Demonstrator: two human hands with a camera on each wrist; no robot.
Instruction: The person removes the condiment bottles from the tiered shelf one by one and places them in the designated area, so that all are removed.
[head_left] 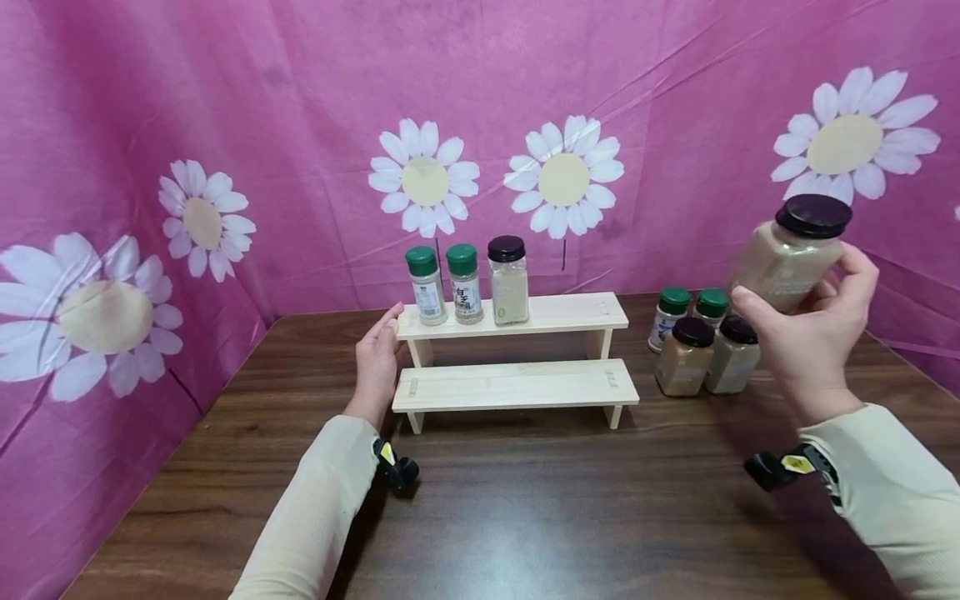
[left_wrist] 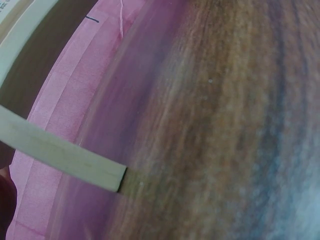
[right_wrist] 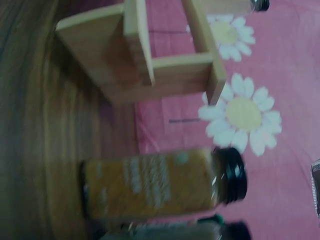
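Note:
My right hand (head_left: 817,342) grips a square clear spice jar (head_left: 783,265) with a black lid and tan powder. The jar is tilted, in the air above a group of jars at the right. At the left end of a two-step wooden rack (head_left: 510,385), my left hand (head_left: 377,362) holds the upper step by its edge. On that step stand two green-lidded shakers (head_left: 429,302) and one black-lidded jar (head_left: 510,292), side by side from the left end to the middle. The lower step bears nothing. A fingertip (left_wrist: 6,200) shows beside the rack in the left wrist view.
Right of the rack, two black-lidded jars (head_left: 684,367) stand in front of two green-lidded shakers (head_left: 667,321). One jar of brown powder (right_wrist: 150,185) looms large in the right wrist view. A pink flowered cloth (head_left: 315,100) hangs behind the dark wooden table (head_left: 480,517).

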